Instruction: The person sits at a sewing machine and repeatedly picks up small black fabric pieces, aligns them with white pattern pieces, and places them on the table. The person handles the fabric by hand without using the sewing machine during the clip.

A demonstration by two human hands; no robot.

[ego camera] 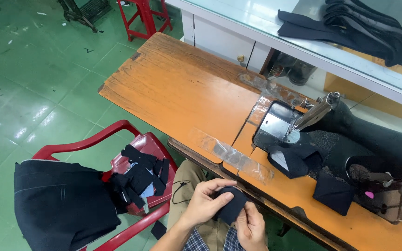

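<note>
Far left: red plastic chair (117,135), draped dark garment (61,204), black scraps (138,179). Centre, over the lap: left hand (203,202) and right hand (252,227), fingers pinched on a small black fabric piece (232,204) (edges best kept flush, pinched firmly). Right: orange table (177,88), black sewing machine (350,135).

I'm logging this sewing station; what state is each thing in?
Small black fabric piece: held by both hands.
Left hand: grip closed on it.
Right hand: pinching its lower edge.
Black sewing machine: nothing under the needle.
Red plastic chair: piled with black scraps.
</note>
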